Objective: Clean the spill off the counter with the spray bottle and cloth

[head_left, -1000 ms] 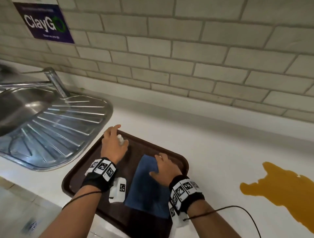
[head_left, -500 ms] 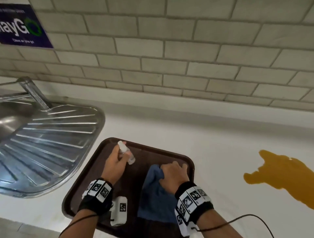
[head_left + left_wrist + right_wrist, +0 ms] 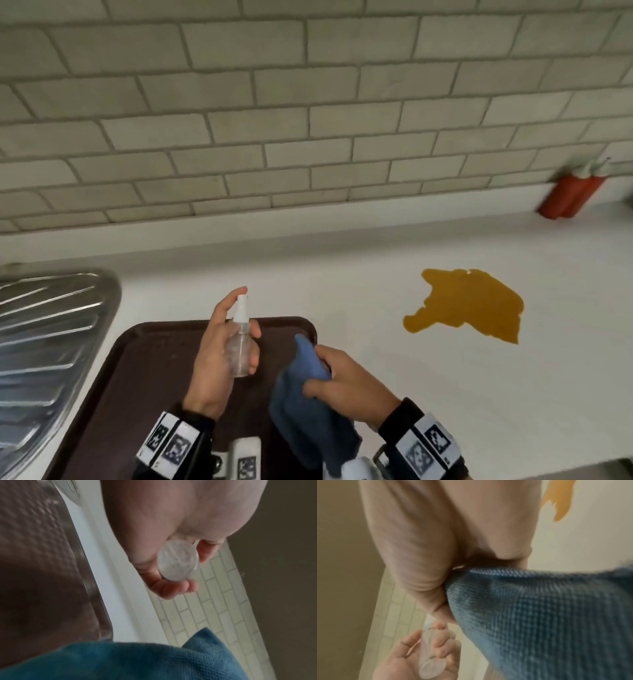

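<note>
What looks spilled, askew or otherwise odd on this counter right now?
An orange-brown spill lies in an irregular puddle on the white counter, right of the brown tray, not yet wiped. The left hand holds the spray bottle; the right hand grips the blue cloth.

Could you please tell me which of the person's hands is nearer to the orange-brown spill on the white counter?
Right. The right hand, gripping the blue cloth, is closer to the orange-brown spill; the left hand, holding the clear spray bottle, is farther left, above the brown tray.
</note>
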